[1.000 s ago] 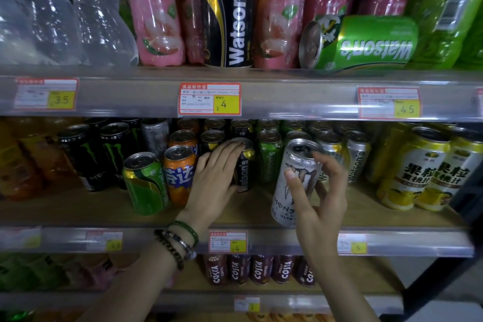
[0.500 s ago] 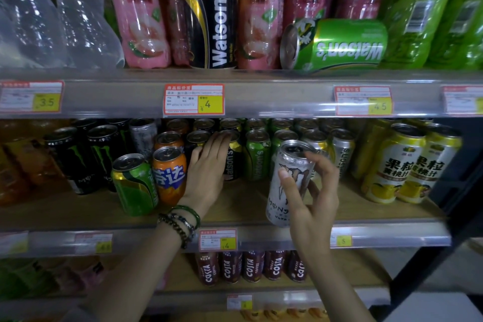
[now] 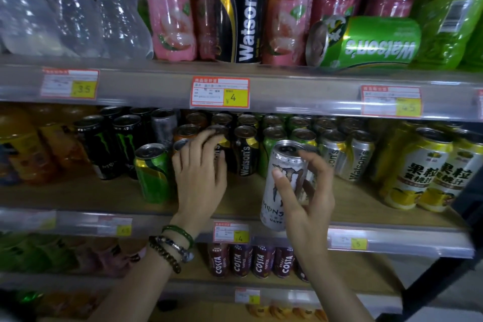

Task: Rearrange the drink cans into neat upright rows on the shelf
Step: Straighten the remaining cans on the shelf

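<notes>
Gripping the tall white Monster can (image 3: 285, 185) upright at the wooden middle shelf's (image 3: 78, 195) front edge, the right hand (image 3: 305, 198) has thumb in front and fingers behind; the left hand (image 3: 200, 178), fingers spread, rests on a black Watson's can (image 3: 222, 150) just left

Watson's on black can (image 3: 241, 12) — Costa (bottles (image 3: 261, 260)).

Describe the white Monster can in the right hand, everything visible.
The white Monster can is a tall, slim metal can, white-silver with a grey claw logo and "MONS…" lettering near its base. Its silver top, pull-tab end up, looks unopened. It tilts slightly, top leaning right, in front of the middle shelf's front edge. The right hand grips it, thumb on the logo, fingers round the far side. Whether its base rests on the shelf cannot be told.
</notes>
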Demonstrator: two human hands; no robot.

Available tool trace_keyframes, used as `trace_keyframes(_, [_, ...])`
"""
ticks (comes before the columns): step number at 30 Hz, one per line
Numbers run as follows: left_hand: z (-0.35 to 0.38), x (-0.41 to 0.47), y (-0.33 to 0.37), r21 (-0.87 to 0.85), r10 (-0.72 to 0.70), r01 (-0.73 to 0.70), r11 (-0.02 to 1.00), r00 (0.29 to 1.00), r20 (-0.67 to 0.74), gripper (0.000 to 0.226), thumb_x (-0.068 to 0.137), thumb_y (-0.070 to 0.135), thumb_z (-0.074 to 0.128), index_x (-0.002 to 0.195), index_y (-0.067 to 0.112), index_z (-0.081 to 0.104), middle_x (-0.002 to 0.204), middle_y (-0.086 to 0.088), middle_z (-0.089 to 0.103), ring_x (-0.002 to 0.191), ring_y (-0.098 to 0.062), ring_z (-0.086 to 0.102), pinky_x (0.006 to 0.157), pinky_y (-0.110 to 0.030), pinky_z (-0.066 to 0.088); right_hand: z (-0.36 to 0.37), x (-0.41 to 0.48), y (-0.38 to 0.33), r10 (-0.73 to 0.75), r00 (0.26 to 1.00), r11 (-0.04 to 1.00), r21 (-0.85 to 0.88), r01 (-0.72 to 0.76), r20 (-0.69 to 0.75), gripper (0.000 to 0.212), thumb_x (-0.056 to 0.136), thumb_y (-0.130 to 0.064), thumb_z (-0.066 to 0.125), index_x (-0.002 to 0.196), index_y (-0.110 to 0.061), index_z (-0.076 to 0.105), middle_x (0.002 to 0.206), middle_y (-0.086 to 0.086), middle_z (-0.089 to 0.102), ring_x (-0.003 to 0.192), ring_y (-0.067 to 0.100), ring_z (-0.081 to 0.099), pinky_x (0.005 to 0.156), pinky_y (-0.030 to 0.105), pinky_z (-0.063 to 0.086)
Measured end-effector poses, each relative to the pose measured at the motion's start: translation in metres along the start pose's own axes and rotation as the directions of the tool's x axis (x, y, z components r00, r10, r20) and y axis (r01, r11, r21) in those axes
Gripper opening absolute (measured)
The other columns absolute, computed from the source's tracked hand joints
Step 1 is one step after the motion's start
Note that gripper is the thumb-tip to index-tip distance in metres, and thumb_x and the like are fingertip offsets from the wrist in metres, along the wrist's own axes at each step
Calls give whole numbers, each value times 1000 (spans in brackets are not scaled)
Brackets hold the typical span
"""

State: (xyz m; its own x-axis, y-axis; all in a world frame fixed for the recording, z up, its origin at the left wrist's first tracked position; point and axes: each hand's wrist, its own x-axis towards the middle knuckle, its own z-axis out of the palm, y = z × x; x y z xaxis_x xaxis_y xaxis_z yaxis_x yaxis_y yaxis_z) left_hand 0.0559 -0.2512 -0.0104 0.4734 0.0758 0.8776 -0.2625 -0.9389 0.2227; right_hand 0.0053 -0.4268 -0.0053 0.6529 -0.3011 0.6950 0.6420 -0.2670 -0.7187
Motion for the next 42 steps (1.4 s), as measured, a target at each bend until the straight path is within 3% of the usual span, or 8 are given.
trace_keyframes(7, [-24,-24,-52,-16,-355,356,934,928,-116,57,97,39,55,142,11,35,158,-15,27,142,-31,31,109,-49,23,40,-5,-13,-33,995,998,55,28,97,38,88,-40,69,121,-47,50,118,-17,56,115,14,57,94,44,50])
trace_keyframes(11, [-26,-29,-83,-91,-457,464,881,885,85,82,86,63,57,149,20,26,153,-13,36,140,-30,35,109,-52,30,66,-9,-20,-62,985,994,102,45,164,38,89,-38,68,121,-47,48,120,-18,54,117,10,56,95,29,48])
trace_keyframes(13, [-27,-29,-92,-216,-432,472,855,878,209,90,80,58,63,152,21,23,153,-12,35,139,-22,35,110,-43,34,77,-12,-25,-80,982,991,115,61,170,39,89,-38,67,120,-49,47,119,-20,53,116,5,55,93,20,45])
trace_keyframes(16, [-29,-26,-101,-307,-375,455,836,882,285,88,80,44,66,152,22,21,150,-12,35,133,-12,35,104,-25,32,93,-19,-30,-55,979,990,141,27,198,40,88,-38,68,118,-54,47,119,-7,57,113,16,59,92,38,52])
trace_keyframes(21, [-42,-27,-120,-376,-367,408,832,913,177,78,85,37,65,149,13,29,140,-3,38,124,2,32,99,3,21,117,-28,-38,-25,967,993,114,-4,255,35,88,-38,71,115,-41,50,114,-1,58,106,20,62,84,48,53])
trace_keyframes(29, [-79,-20,-173,-403,-418,443,801,896,152,82,83,46,66,151,28,24,139,17,28,127,5,31,99,-2,26,185,-19,-48,-106,952,968,-191,165,288,37,84,-45,76,106,-25,55,100,-18,58,106,-16,45,104,38,36])
trace_keyframes(34, [-90,-26,-196,-422,-417,470,775,883,217,81,81,47,67,149,33,25,150,5,32,131,-7,38,102,-26,37,220,-13,-24,-171,953,820,-501,278,250,40,80,-57,74,97,-24,56,86,-9,62,96,20,60,104,46,28])
trace_keyframes(42, [-89,-24,-214,-503,-376,476,721,879,292,80,77,49,69,142,47,23,149,-1,36,132,-18,46,103,-32,43,230,-10,-16,-228,948,667,-674,318,222,50,78,-56,75,101,-16,57,96,4,69,108,25,40,103,47,18])
